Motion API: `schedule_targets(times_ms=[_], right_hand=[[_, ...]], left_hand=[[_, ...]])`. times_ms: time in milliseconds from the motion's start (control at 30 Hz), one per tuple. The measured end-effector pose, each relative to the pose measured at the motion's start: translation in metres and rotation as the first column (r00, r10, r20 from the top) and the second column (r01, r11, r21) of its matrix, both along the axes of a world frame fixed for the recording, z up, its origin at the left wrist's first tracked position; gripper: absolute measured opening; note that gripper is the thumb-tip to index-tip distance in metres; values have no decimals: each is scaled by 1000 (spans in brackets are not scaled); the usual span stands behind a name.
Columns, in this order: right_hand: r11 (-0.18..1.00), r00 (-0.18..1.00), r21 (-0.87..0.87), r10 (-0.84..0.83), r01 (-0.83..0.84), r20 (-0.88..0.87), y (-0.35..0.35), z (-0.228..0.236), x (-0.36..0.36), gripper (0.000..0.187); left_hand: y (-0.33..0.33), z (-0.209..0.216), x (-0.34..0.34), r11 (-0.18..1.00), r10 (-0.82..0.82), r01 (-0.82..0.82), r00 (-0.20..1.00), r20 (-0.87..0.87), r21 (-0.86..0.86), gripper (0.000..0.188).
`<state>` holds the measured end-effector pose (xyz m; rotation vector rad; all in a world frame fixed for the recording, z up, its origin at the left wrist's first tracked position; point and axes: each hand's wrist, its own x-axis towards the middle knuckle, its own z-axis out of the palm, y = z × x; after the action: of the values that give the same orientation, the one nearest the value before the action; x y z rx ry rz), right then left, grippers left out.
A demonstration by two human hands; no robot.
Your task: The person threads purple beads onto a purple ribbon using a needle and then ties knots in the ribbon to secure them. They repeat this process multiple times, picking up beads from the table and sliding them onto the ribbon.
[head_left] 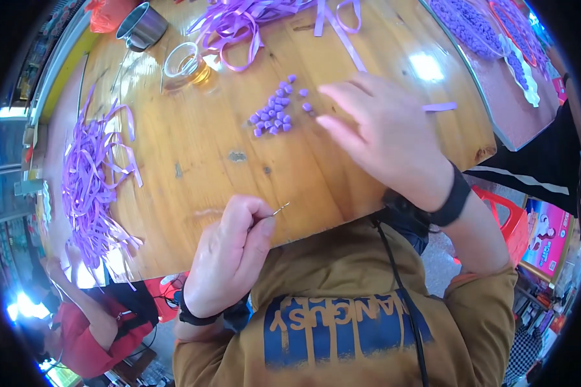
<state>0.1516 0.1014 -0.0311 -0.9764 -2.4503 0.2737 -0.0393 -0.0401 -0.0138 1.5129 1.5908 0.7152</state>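
- Left hand, from where I'm standing, is at the near edge of the bench, thumb and forefinger clamped on a thin metal tool whose tip pokes out toward the right.
- Right hand, well apart from the left, hovers over the right half of the bench, a little blurred, with its thumb and fingers spread; a dark band circles that wrist.
- Small purple beads sit in a loose pile between the far and near edges, around the middle; a couple of strays lie just beside the right hand's fingertips.
- Along the left edge there's a big tangle of shiny purple ribbons.
- More ribbon, a looped purple heap, is bunched at the far edge, one strand trailing down toward the right hand.
- Toward the far left corner I see a metal cup, with a clear roll and an amber roll near it.
- One short purple strip lies by the right edge.
- Past the near left corner, a person in red has an arm stretched toward the ribbons.
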Motion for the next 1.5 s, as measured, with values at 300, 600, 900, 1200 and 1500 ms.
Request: schedule_targets(times_ms=[300,600,900,1200,1500], right_hand=[[997,998,-54,45,-47,-42,20,-24,-21,10],[994,995,-85,60,-67,-74,21,-24,-27,6],[959,975,-258,56,-112,-217,20,-21,-17,11],[379,715,-756,-277,-533,-642,-34,17,11,27],[351,608,-691,-330,-631,-722,-54,1,31,34]], left_hand=[[-22,-11,-7,991,128,-124,990,64,-57,6],[-22,-18,-9,987,159,-157,980,120,-27,6],[-26,-17,-6,986,169,-167,977,133,-27,6],[-4,-5,17,974,158,-188,963,218,127,9],[9,-5,39,974,-74,34,982,174,225,11]])
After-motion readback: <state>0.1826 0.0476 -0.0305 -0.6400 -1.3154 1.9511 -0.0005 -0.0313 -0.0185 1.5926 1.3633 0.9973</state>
